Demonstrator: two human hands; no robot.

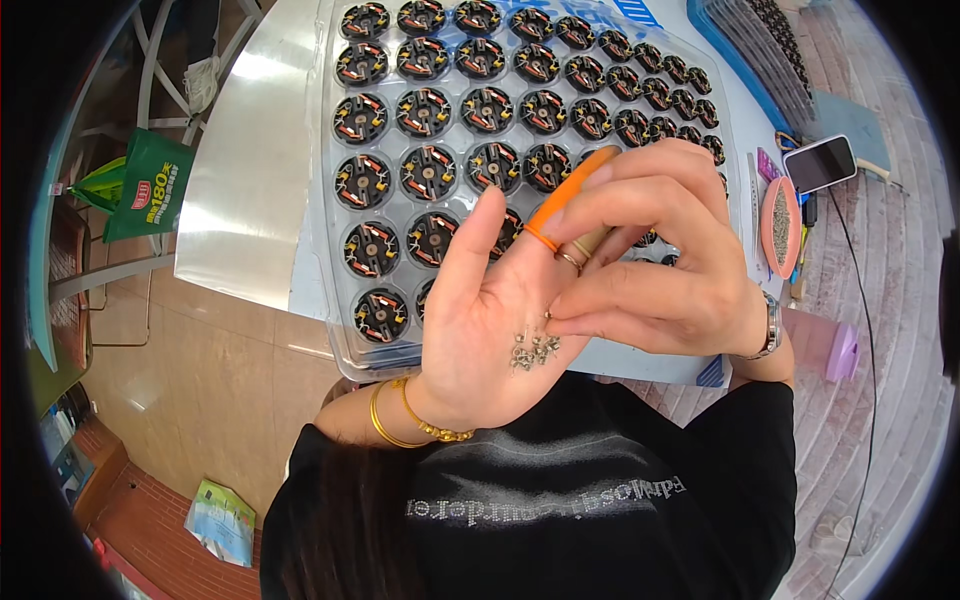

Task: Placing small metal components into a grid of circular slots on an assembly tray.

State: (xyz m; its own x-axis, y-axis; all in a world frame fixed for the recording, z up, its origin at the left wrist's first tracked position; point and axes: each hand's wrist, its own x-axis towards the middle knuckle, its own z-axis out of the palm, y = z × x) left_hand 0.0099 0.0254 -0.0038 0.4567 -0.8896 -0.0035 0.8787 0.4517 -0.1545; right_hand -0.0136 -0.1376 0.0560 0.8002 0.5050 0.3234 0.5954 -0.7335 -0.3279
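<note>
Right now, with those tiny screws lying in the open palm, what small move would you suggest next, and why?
Probably pinch one screw from the left hand with the right hand fingertips, which already touch the pile. The orange-handled tool is tucked in that hand, and the tray of round black parts lies beneath.

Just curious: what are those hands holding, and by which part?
Left hand cups small metal screws in its palm; right hand grips an orange-handled tool by its handle.

Phone point(819, 163) and pink oval dish point(780, 226) at table's right; green bag point(148, 184) on left.
</note>
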